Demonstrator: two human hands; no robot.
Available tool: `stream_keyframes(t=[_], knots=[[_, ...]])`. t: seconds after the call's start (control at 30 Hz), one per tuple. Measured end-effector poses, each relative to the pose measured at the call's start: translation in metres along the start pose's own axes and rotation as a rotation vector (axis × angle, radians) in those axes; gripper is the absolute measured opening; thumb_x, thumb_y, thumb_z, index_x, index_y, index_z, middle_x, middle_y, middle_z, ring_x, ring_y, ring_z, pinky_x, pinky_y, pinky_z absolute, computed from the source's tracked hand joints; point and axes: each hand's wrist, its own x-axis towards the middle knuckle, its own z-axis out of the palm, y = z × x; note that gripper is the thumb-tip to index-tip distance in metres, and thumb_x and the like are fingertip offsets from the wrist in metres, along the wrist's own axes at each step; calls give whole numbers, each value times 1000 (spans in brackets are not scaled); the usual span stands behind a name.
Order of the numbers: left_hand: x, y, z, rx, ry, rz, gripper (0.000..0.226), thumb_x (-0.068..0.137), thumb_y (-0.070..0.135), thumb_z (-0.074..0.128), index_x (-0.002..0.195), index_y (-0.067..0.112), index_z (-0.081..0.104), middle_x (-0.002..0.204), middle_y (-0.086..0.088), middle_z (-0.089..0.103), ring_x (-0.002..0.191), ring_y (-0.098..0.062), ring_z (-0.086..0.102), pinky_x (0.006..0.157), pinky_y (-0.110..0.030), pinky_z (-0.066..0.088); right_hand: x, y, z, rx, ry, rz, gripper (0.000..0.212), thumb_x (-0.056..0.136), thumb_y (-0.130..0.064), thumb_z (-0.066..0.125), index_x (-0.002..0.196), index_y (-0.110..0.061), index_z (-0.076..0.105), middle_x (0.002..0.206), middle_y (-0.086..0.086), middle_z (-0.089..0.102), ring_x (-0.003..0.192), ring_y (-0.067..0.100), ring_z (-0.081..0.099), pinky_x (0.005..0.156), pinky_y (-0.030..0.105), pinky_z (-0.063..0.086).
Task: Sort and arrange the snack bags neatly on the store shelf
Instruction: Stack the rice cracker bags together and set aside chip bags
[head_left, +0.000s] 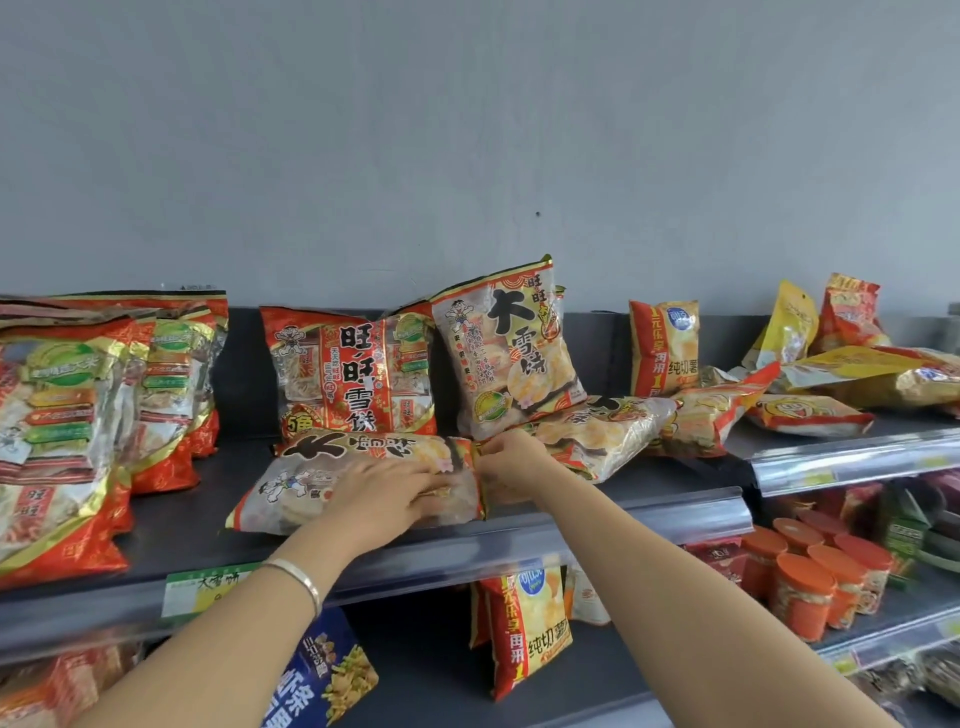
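Though flat on shelf (182, 519), 大雪饼 bag (311, 483) with 2 hands (387, 491) (511, 460) on it

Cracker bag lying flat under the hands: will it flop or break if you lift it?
Probably light and puffy: the cracker bag looks plump with air. Its shiny, crinkled film may be slippery and bend a bit, though round crackers showing through should stiffen it. They likely crack if squeezed hard.

The one wide-angle camera, worn on the person's head, looks forward and slightly down from close by at the dark grey store shelf (182, 519), with the plain grey wall (467, 130) above.
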Motion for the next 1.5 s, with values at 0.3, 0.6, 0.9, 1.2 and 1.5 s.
stream_keyframes(t=[0.3,0.6,0.9,1.2,1.5], knots=[[51,56,-14,-232,78,-9,40,96,47,40,129,31,54,126,6,56,109,-17,55,89,-37,47,6,26,-72,-291,275,-196,32,94,-21,49,122,-11,62,116,9,66,106,26,60,86,35,51],[149,153,-13,-267,-63,40,55,91,55,40,138,29,42,135,-1,52,119,-24,50,97,-42,44,38,89,-163,-481,344,-167,33,94,-18,45,123,-15,60,118,7,63,106,27,59,85,39,52],[204,219,3,51,-174,-200,98,79,36,66,149,31,-3,144,-10,36,125,-37,41,90,-48,45,81,137,-211,-604,181,-201,42,96,-21,43,137,-17,49,136,6,51,120,25,52,96,36,47],[183,188,-35,52,-187,-34,90,76,24,62,148,35,9,110,-2,57,70,-14,50,50,-27,38,97,129,-206,-462,156,-182,42,100,-43,32,125,-19,55,118,5,63,106,25,58,93,45,48],[161,158,-56,-124,-354,40,92,76,16,64,148,36,11,150,3,30,105,-11,50,76,-16,38,103,98,-207,-554,-64,-138,41,95,-37,54,123,-8,63,121,7,63,108,27,59,92,33,48]])
